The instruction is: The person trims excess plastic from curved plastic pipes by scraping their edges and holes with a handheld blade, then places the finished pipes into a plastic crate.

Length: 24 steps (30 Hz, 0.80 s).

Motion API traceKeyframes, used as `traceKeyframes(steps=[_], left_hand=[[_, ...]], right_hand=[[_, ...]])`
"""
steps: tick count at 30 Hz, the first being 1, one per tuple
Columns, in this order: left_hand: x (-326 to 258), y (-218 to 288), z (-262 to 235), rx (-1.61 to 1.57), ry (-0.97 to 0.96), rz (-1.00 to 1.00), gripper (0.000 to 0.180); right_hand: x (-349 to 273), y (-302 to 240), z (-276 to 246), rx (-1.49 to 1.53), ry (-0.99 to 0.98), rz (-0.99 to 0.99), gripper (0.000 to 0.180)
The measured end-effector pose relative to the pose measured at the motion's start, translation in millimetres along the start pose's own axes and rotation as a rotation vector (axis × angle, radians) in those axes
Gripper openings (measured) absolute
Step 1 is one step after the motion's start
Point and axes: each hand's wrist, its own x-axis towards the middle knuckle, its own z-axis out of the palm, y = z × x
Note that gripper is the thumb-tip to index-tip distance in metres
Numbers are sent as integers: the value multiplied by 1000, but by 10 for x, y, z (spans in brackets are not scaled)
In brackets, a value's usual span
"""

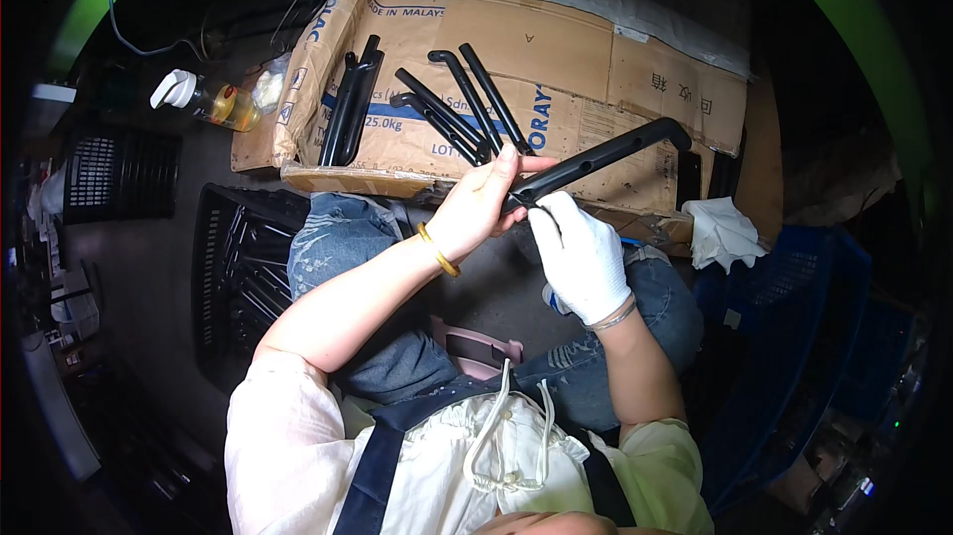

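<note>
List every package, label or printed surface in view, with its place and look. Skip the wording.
Flattened cardboard box: spread ahead of the knees, brown, with blue and black print; black bent bars lie on it.
Pale paper label: on the cardboard's right part, small, rectangular.
Spray bottle: on the floor to the upper left, lying down, white trigger head, yellowish liquid, a small red and white label.
No screens or signs show.

Left hand bare, right hand gloved; both grip one black bent bar. Similar bars lie on flattened cardboard beyond it.
</note>
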Motion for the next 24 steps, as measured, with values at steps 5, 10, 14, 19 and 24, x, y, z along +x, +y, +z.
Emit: traceKeyframes(steps=[5, 10, 14, 19, 24], left_hand=[[2, -7, 20, 30, -5, 12, 65], [13, -31, 29, 30, 1, -3, 62], [16, -57, 30, 45, -4, -10, 62], [28, -90, 21, 64, -35, -19, 61], [43, -149, -3, 49, -32, -67, 61]], right_hand=[[-16, 33, -8, -34, 16, -40, 13], [-13, 16, -60, -29, -57, 22, 14], [-3, 28, -117, -6, -111, 46, 15], [-1, 68, -132, -60, -115, -44, 12], [9, 89, -169, -76, -169, -64, 13]])
